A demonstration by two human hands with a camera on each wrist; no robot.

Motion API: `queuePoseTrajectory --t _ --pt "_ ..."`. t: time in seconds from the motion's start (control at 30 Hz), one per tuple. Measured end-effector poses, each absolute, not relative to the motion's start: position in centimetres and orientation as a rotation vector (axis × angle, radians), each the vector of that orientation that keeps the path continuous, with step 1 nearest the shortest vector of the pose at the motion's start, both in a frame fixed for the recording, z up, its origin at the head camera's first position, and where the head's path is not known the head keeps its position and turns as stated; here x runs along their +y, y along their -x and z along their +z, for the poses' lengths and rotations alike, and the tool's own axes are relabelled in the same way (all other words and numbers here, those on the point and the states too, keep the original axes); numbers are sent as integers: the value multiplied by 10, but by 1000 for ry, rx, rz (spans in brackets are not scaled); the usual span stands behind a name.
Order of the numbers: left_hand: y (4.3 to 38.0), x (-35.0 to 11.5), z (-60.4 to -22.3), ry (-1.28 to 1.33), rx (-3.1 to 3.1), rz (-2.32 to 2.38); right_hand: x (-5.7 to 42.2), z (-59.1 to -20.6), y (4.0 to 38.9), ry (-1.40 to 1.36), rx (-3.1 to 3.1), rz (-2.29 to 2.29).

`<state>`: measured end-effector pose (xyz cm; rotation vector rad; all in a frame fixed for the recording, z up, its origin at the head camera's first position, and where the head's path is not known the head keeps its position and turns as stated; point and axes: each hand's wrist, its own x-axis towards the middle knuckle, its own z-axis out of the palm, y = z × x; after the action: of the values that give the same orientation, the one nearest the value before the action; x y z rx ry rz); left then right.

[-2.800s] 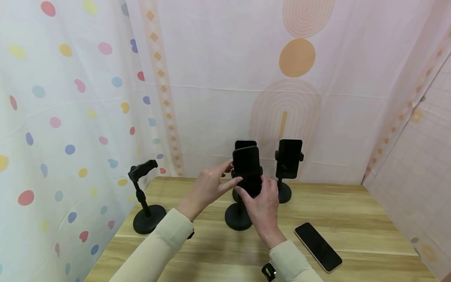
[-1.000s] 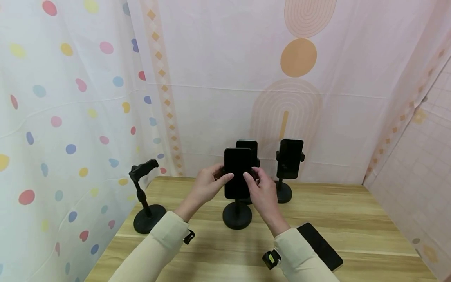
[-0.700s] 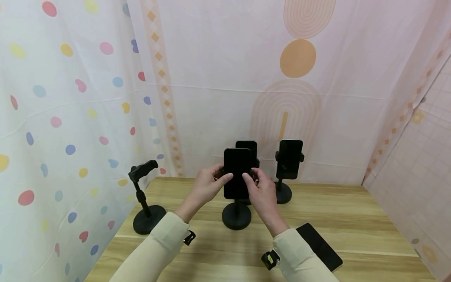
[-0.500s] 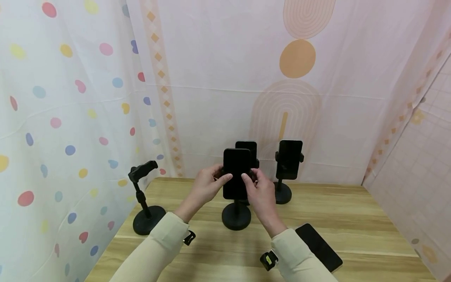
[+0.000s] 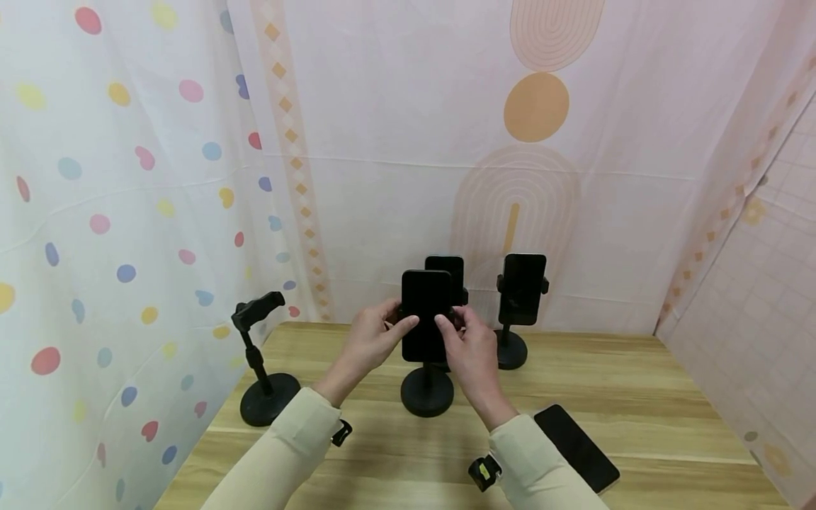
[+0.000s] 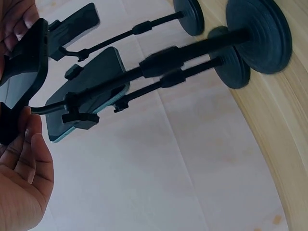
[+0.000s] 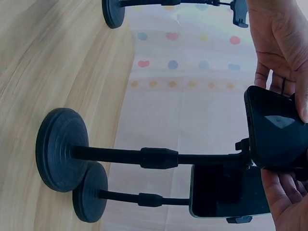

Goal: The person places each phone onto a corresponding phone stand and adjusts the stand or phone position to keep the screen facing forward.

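Observation:
A black smartphone (image 5: 426, 294) stands upright on a phone stand (image 5: 427, 391) with a round black base. My left hand (image 5: 372, 340) grips the phone's left edge, thumb on the screen and fingers curled behind. On the opposite edge my right hand (image 5: 474, 350) holds it the same way, its thumb near the other thumb. In the left wrist view the stand's pole (image 6: 202, 49) runs up to the phone (image 6: 24, 72). The right wrist view has the phone (image 7: 276, 130) between both hands. The clamp behind the phone is mostly hidden.
Two more phones, one behind (image 5: 454, 265) and one to the right (image 5: 523, 289), stand in holders. An unoccupied phone stand (image 5: 264, 368) is at the left. Another phone (image 5: 576, 448) lies flat near my right sleeve. Patterned curtains (image 5: 382, 212) surround the wooden table (image 5: 637, 382).
Compared with the earliest frame, the phone has turned from tilted to upright and moved slightly left, with both thumbs now on its front. Over the last second the hands have barely moved.

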<state>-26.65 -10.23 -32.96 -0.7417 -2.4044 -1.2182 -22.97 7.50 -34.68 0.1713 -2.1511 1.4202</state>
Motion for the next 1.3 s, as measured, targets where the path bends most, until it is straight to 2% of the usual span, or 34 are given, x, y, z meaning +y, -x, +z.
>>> queuePoseTrajectory --t 1.3 --pt "267 -104 -347 737 -2367 -1265 85 -363 224 -237 -2172 1502"
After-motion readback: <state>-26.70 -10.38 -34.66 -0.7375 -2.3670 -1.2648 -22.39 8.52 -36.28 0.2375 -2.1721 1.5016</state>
